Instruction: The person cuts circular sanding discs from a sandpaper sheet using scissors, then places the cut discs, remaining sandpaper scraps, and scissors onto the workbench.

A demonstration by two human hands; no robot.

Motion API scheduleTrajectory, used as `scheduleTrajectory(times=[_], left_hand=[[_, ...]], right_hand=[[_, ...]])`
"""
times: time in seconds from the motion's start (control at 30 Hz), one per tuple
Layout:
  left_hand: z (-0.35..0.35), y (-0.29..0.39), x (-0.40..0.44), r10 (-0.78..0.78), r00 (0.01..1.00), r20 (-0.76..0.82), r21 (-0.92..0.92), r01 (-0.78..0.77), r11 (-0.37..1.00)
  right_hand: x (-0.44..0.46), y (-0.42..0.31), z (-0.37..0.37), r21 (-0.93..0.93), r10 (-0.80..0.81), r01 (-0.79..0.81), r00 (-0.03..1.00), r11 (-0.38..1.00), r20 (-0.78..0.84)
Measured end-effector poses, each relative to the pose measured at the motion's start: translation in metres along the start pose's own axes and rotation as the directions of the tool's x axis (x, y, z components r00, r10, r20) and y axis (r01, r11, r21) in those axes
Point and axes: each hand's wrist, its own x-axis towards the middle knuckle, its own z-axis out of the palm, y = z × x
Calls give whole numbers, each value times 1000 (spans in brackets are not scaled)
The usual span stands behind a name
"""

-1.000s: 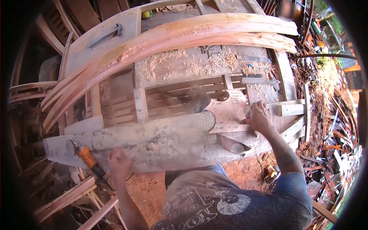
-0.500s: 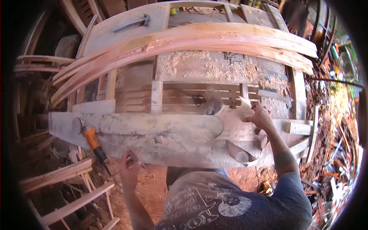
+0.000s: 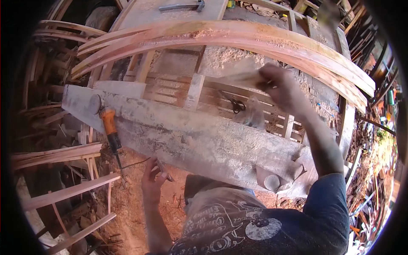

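Note:
My right hand (image 3: 282, 87), motion-blurred, is raised above the slatted part of the bench, its fingers closed on a pale sandpaper sheet (image 3: 240, 78) smeared by motion. Low at the near edge of the dusty plank (image 3: 191, 136), my left hand (image 3: 154, 178) grips a small, flat, dark object (image 3: 163, 170) whose kind I cannot make out. Rolled sandpaper (image 3: 273, 182) lies at the plank's right end. An orange sander (image 3: 109, 123) with a round disc rests at the left end, its cord trailing towards my left hand.
Long curved boards (image 3: 221, 36) lie across the bench beyond the plank. A hammer (image 3: 182, 7) is at the far side. A clear plastic bag (image 3: 253, 114) and a dark cord bundle (image 3: 236, 104) sit on the slats. Wood strips (image 3: 68, 191) stick out at left.
My right hand has lifted from the plank, up and away from me, taking the printed sandpaper sheet with it. My left hand has moved slightly lower and right. The whole view has turned.

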Motion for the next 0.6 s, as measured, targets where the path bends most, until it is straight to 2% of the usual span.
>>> scheduleTrajectory(times=[0.03, 0.07, 0.1, 0.13, 0.23, 0.3, 0.4, 0.5, 0.57, 0.6], left_hand=[[0, -2, -3, 3, 1000, -10, 14, -2, 1000], [-2, -6, -7, -14, 1000, -19, -5, 14, 1000], [-5, -12, -9, -29, 999, -29, -23, 28, 999], [-6, -17, -11, -45, 998, -37, -41, 44, 998], [-8, -25, -18, 45, 997, -59, 51, -42, 998], [-6, -26, -21, 22, 998, -54, 35, -20, 999], [7, -16, -22, -48, 997, -60, -5, 48, 999], [16, -12, -23, -90, 995, -40, -20, 89, 996], [18, -13, -21, -94, 996, -10, -28, 93, 995], [19, -15, -20, -94, 996, 7, -36, 94, 995]], right_hand=[[3, 10, 17, -88, 34, -25, 993, 996, 110], [2, 21, 39, -24, 85, -83, 988, 996, 132], [0, 36, 65, -100, 104, -91, 986, 991, 132], [2, 60, 87, -223, 297, -239, 914, 945, 278], [-3, 59, 117, -133, 263, -230, 903, 964, 340], [0, 66, 134, -135, 337, -309, 849, 942, 407], [0, 88, 170, -58, 107, -92, 900, 994, 423], [13, 56, 150, 76, 356, -470, 755, 880, 551], [11, 79, 162, 43, 291, -372, 789, 927, 541], [11, 102, 177, 57, 335, -425, 783, 903, 525]])
